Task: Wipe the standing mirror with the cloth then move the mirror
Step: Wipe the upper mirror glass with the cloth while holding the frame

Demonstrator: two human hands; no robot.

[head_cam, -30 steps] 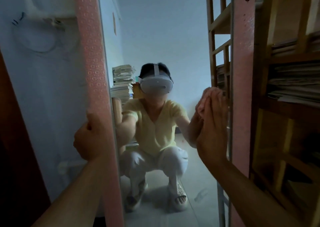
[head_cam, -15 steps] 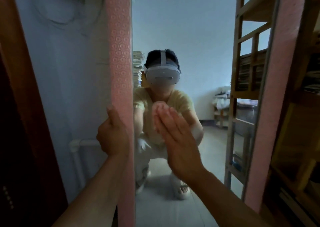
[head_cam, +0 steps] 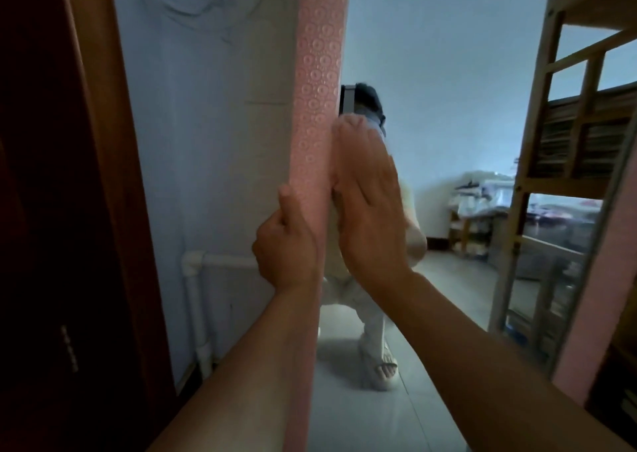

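Note:
The standing mirror (head_cam: 448,114) fills the middle of the view, upright, with a pink patterned frame on its left and right sides. My left hand (head_cam: 284,241) grips the left frame bar at mid height, thumb up along it. My right hand (head_cam: 367,207) lies flat with straight fingers against the glass right beside that bar, pressing a pale pink cloth (head_cam: 348,124) whose edge shows above my fingertips. The glass reflects a crouching person, mostly hidden behind my right hand.
A dark wooden door or cabinet (head_cam: 51,210) stands close on the left, with a pale wall and white pipe (head_cam: 196,300) behind the mirror. A wooden shelf (head_cam: 620,376) sits tight against the mirror's right frame. The glass reflects a wooden rack and tiled floor.
My right hand with the cloth has swept left across the glass, from the right frame to the left frame. My left hand has kept its grip on the left bar.

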